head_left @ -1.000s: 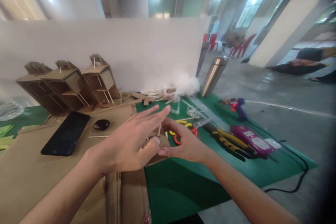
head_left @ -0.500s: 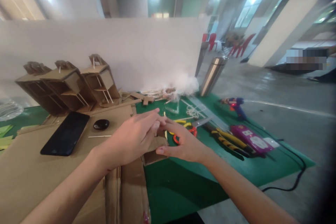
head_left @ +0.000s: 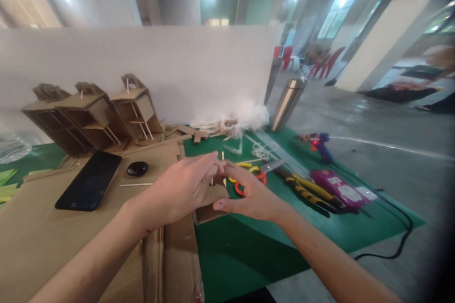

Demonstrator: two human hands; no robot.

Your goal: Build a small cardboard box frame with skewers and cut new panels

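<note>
A small cardboard box (head_left: 216, 193) stands where the cardboard sheets meet the green mat, largely covered by both hands. My left hand (head_left: 186, 182) bends over its top, fingers drawn together near a short white stick (head_left: 212, 181); what they pinch is hidden. My right hand (head_left: 250, 191) grips the box from the right, its thumb along the near edge and its fingers reaching behind to meet the left fingertips. Just beyond the right fingers lie red-handled scissors (head_left: 261, 177), partly covered.
Three cardboard structures (head_left: 133, 113) stand at the back left. A phone (head_left: 88, 180) and a black oval object (head_left: 137, 168) lie on the cardboard (head_left: 106, 255). Right of the hands are pliers (head_left: 313, 191), a purple box (head_left: 336, 189), a glue gun (head_left: 320, 144) and a steel flask (head_left: 288, 104).
The left fingers have shifted slightly down, and the white stick between the hands now shows more. My right hand stays almost in place.
</note>
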